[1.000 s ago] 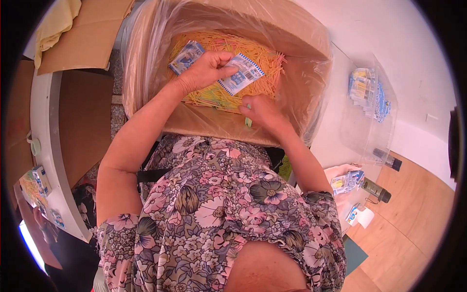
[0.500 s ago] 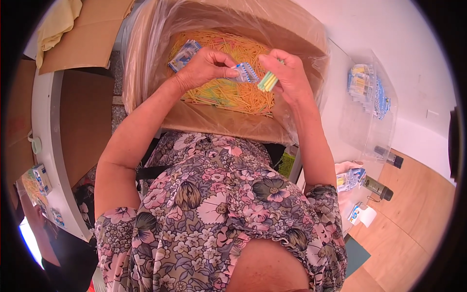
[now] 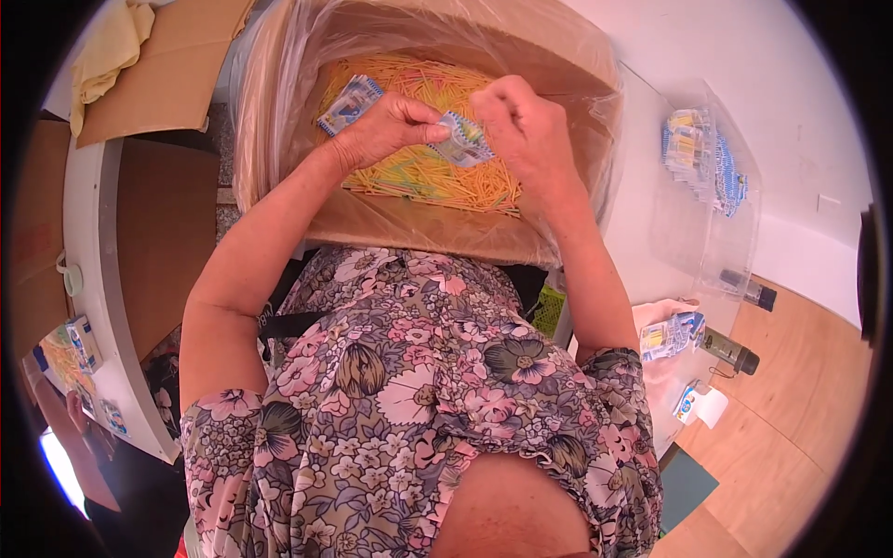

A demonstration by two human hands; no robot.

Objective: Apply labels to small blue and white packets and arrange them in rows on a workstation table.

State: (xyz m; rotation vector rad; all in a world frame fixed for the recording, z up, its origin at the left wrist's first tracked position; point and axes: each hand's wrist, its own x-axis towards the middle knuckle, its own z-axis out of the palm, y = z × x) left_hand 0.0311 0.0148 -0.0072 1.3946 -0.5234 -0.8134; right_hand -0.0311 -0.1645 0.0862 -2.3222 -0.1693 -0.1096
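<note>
My left hand (image 3: 398, 128) pinches a small clear packet (image 3: 465, 144) with a blue-striped edge over an open carton. Something yellow-green shows inside the packet. Close by at its right edge is my right hand (image 3: 528, 130), fingers curled in, back of the hand turned up; what they hold is hidden. Below both hands, thin yellow, orange and green sticks (image 3: 419, 181) fill the bottom of the cardboard box (image 3: 437, 234), which is lined with clear plastic. A stack of similar packets (image 3: 352, 104) lies on the sticks, left of my left hand.
On the right, a clear plastic bin (image 3: 684, 219) holds several packets. Nearer are more packets (image 3: 672, 337) on a pink cloth, a dark bottle (image 3: 730, 353) and a small white box (image 3: 705, 405). At left, a white table (image 3: 130, 372) stands by another person's arm (image 3: 88, 456).
My right hand has moved up and left against the packet. The bundle of yellow-green sticks it held is no longer visible in its fingers, and yellow-green now shows in the packet.
</note>
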